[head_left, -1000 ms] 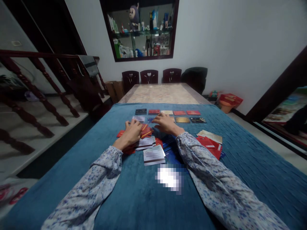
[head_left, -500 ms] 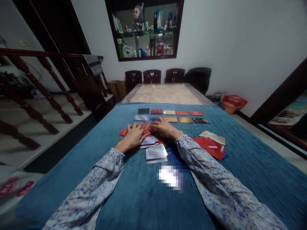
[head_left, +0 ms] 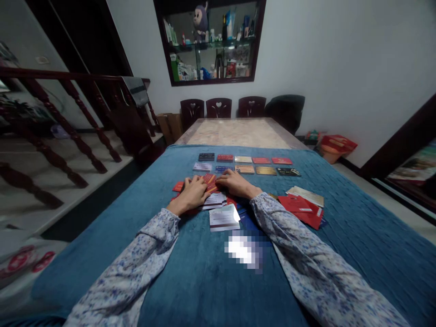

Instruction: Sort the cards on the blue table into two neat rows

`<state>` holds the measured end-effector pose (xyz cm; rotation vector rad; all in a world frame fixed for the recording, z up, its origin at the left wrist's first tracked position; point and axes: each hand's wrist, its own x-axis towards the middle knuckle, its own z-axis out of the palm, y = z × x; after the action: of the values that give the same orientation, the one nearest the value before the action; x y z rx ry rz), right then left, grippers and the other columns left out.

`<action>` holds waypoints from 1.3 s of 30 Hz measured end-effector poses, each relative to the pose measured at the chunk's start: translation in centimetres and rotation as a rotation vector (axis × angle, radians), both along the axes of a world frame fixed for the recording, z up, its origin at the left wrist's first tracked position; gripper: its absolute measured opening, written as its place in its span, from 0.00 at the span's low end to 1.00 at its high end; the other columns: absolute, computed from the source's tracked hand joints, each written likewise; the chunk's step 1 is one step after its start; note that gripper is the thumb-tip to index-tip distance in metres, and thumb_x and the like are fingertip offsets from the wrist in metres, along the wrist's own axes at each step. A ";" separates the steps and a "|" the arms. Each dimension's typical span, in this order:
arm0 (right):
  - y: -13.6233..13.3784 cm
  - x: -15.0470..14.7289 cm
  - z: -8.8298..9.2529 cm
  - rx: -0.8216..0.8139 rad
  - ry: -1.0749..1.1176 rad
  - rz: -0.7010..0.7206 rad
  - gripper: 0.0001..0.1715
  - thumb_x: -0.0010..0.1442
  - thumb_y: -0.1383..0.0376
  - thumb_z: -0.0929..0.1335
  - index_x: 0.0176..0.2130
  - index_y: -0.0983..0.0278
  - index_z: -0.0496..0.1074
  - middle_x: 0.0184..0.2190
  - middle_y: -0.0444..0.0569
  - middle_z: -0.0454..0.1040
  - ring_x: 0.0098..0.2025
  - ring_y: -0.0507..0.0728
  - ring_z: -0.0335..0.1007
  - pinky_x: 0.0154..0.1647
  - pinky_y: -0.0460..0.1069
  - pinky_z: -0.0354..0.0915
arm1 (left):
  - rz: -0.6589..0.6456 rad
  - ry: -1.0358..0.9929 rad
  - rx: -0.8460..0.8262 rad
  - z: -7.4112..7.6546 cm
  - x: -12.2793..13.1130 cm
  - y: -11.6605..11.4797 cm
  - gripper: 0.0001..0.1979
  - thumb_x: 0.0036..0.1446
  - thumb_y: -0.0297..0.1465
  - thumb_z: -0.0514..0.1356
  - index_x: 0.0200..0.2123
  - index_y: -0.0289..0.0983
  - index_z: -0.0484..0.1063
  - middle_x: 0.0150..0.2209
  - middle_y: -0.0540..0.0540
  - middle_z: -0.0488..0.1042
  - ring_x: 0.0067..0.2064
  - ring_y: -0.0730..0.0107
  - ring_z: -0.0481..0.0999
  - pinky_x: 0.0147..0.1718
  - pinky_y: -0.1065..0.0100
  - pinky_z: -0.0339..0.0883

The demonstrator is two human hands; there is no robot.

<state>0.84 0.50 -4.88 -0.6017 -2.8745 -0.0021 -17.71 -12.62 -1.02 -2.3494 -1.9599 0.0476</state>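
Between my two hands lies a red card with gold stripes (head_left: 210,181), on top of a loose pile. My left hand (head_left: 191,194) curls its fingers on the card's left side. On the other side, the bent fingers of my right hand (head_left: 235,184) grip its right edge; its fingertips are partly hidden. A white card with a dark stripe (head_left: 215,200) sticks out beside my left thumb. Closer to me is another white card (head_left: 224,219), catching glare. Blue card sleeves (head_left: 251,223) show partly under my right wrist, and a red card (head_left: 177,186) pokes out beyond my left hand.
Beyond my hands, bank cards lie in two rows, including a black card (head_left: 206,157) and a gold card (head_left: 266,170). Red envelopes (head_left: 301,210) are heaped at the right. A blue cloth (head_left: 136,218) covers the near table. Chairs (head_left: 218,108) stand at the far end.
The view has shifted slightly, moving the scene to the right in the picture. My right hand has drawn back a little, uncovering more of a blue card in the nearer row. The pile looks the same.
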 end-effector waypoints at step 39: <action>-0.6 0.3 1.7 0.094 0.282 -0.037 0.17 0.66 0.71 0.66 0.49 0.62 0.81 0.36 0.54 0.80 0.41 0.60 0.68 0.39 0.50 0.59 | 0.043 -0.391 0.238 -0.4 -1.2 0.7 0.16 0.61 0.24 0.54 0.43 0.38 0.82 0.43 0.40 0.83 0.46 0.55 0.76 0.52 0.54 0.61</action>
<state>1.11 -0.13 -3.23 -0.5850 -2.5749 -0.0536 -18.90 -11.87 -1.46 -2.2897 -2.0316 -0.6515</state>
